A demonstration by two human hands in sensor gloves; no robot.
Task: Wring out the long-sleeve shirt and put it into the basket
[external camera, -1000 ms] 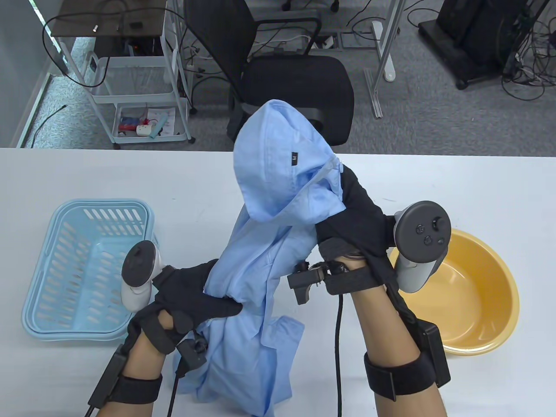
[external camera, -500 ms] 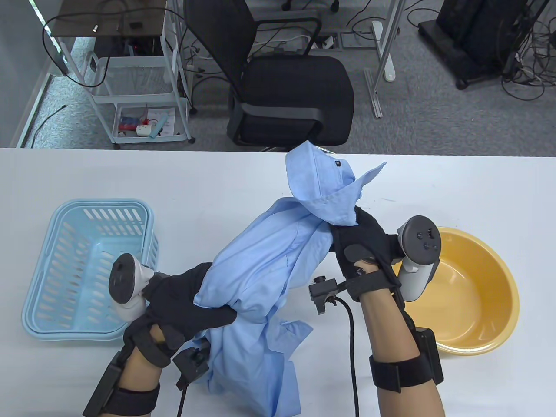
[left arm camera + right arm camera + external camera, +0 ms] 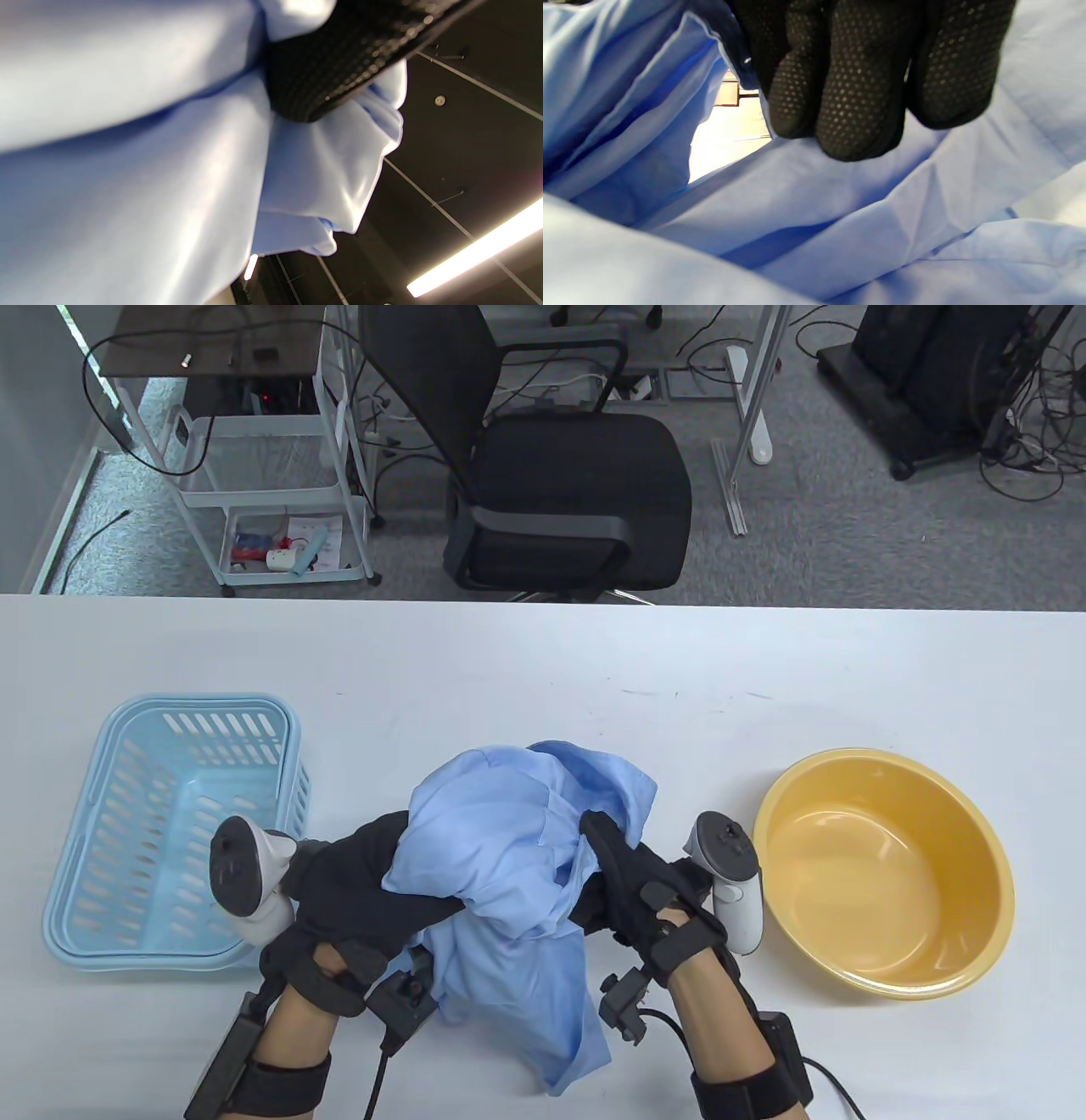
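The light blue long-sleeve shirt (image 3: 509,848) is bunched up between both hands near the table's front edge, with its tail hanging down to the table. My left hand (image 3: 373,882) grips the bundle from the left, its thumb lying across the cloth. From the right, my right hand (image 3: 624,874) clutches the shirt with curled fingers (image 3: 857,84). Shirt cloth (image 3: 148,169) fills the left wrist view, with a gloved finger (image 3: 339,55) pressed into it. The light blue slotted basket (image 3: 102,814) stands on the table to the left of my left hand, with nothing in it.
A yellow basin (image 3: 976,891) stands on the table right of my right hand, nothing inside. The white table (image 3: 543,661) stretches behind the hands. Beyond its far edge are a black office chair (image 3: 560,475) and a white cart (image 3: 271,475).
My right hand has come down and toward me with the upper part of the shirt, which was held high above the table. The shirt is now gathered into a low bundle between both hands.
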